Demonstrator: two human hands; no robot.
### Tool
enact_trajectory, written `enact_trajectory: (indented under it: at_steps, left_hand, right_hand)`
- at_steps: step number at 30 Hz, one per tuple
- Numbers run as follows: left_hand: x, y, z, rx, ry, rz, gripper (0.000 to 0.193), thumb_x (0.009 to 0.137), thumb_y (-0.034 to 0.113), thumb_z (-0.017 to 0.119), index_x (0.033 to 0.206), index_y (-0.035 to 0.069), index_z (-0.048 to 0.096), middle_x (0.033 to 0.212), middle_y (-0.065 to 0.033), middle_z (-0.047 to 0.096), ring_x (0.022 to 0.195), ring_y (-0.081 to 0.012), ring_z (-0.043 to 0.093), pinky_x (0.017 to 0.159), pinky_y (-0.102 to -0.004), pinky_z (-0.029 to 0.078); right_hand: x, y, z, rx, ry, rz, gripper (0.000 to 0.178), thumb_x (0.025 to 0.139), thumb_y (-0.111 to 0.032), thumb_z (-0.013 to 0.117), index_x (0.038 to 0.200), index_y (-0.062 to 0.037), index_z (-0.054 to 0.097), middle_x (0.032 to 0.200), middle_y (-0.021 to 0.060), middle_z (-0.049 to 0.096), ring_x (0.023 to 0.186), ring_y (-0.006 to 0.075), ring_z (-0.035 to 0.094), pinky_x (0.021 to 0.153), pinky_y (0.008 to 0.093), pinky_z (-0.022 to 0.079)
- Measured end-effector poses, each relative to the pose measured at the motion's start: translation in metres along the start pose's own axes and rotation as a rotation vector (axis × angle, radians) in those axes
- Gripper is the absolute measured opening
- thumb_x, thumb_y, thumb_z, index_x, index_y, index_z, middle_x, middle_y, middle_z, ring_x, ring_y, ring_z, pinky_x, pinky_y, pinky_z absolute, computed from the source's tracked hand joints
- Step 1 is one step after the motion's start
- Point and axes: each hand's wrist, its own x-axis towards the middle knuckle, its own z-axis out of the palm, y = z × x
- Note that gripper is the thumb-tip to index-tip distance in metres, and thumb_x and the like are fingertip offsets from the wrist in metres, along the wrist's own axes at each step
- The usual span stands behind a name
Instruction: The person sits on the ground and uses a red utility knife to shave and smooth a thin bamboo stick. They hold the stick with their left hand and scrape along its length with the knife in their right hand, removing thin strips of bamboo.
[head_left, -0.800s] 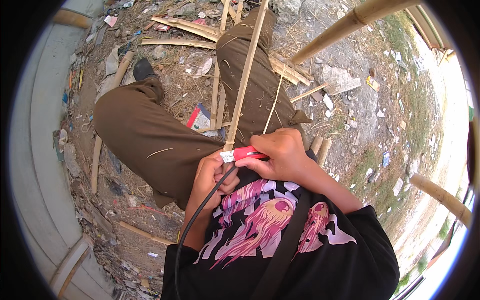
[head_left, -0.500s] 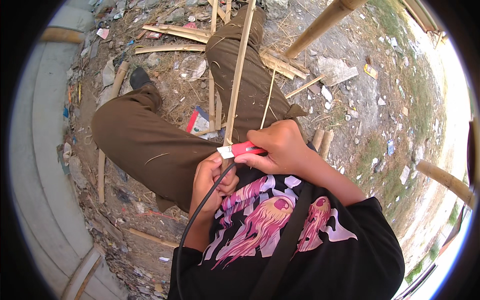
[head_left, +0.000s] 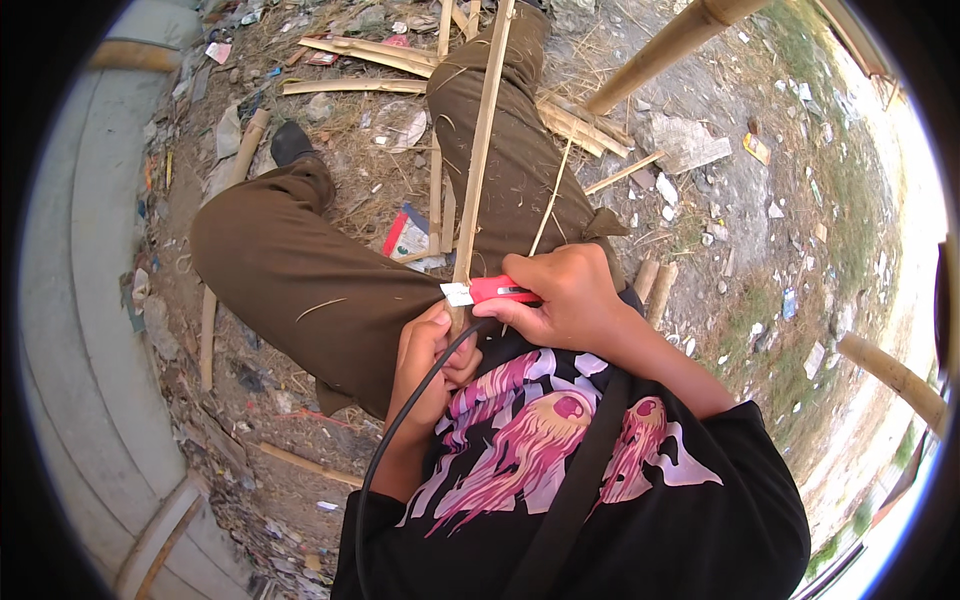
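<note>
My right hand (head_left: 565, 297) is closed around a red utility knife (head_left: 500, 290), its thumb along the handle. The knife's pale blade end (head_left: 457, 294) lies across a long split bamboo strip (head_left: 481, 160) near that strip's lower end. Fingers curled, my left hand (head_left: 436, 352) grips the strip just below the blade. From there the strip runs away from me over my right thigh. A thinner bamboo sliver (head_left: 551, 200) lies beside it on the same leg. A black cable (head_left: 400, 415) passes in front of my left hand.
Split bamboo pieces (head_left: 370, 56) lie on the littered ground ahead. A thick bamboo pole (head_left: 670, 50) slants in at the upper right, and another pole (head_left: 893, 378) enters at the right. Grey curved sheeting (head_left: 95, 300) stands along the left. Short bamboo lengths (head_left: 655, 285) lie beside my right hip.
The whole view has shifted slightly, so the scene sits a little further right. Both hands keep their hold, with the knife still across the strip at nearly the same place.
</note>
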Motion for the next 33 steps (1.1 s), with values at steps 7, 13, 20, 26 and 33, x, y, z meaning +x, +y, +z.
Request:
enact_trajectory:
  at_steps: [7,13,20,26,33]
  left_hand:
    - [0.001,0.009,0.017,0.099,0.094,0.027,0.032,0.103,0.028,0.034,0.092,0.005,0.052,0.058,0.0055,0.033,0.046,-0.0040,0.026,0.043,-0.0233,0.020]
    - [-0.004,0.005,0.014,0.147,0.071,0.073,0.031,0.102,0.027,0.035,0.098,0.003,0.053,0.063,0.0045,0.038,0.048,-0.0033,0.029,0.043,-0.0231,0.021]
    - [-0.008,0.007,0.015,0.141,0.095,0.098,0.034,0.107,0.025,0.036,0.109,0.000,0.059,0.070,0.0039,0.042,0.056,-0.0024,0.031,0.050,-0.0219,0.024]
    - [-0.005,0.003,0.015,0.240,0.134,0.142,0.033,0.104,0.027,0.038,0.105,-0.001,0.054,0.070,0.0030,0.043,0.052,-0.0021,0.031,0.045,-0.0211,0.022]
    - [-0.006,0.002,0.016,0.309,0.132,0.209,0.040,0.108,0.032,0.039,0.107,-0.001,0.060,0.070,0.0047,0.044,0.060,-0.0013,0.034,0.052,-0.0220,0.024]
  right_hand:
    - [-0.001,0.002,-0.010,-0.027,-0.120,-0.137,0.051,0.085,-0.053,0.077,0.070,-0.0092,0.057,0.053,0.0084,0.053,0.047,0.0313,0.057,0.047,0.0415,0.040]
    - [-0.001,0.004,-0.011,-0.004,-0.155,-0.106,0.051,0.086,-0.055,0.076,0.071,-0.0101,0.058,0.050,0.0076,0.051,0.047,0.0311,0.057,0.048,0.0412,0.039]
    - [-0.002,0.008,-0.011,-0.016,-0.173,-0.129,0.051,0.086,-0.057,0.075,0.071,-0.0107,0.058,0.050,0.0079,0.051,0.048,0.0311,0.057,0.048,0.0409,0.039]
    - [-0.003,0.005,-0.006,-0.023,-0.147,-0.103,0.053,0.084,-0.057,0.077,0.070,-0.0110,0.057,0.051,0.0072,0.052,0.047,0.0311,0.055,0.048,0.0408,0.039]
    - [-0.004,0.005,-0.002,-0.001,-0.045,-0.120,0.052,0.081,-0.055,0.081,0.068,-0.0112,0.056,0.052,0.0054,0.051,0.046,0.0302,0.054,0.048,0.0396,0.039]
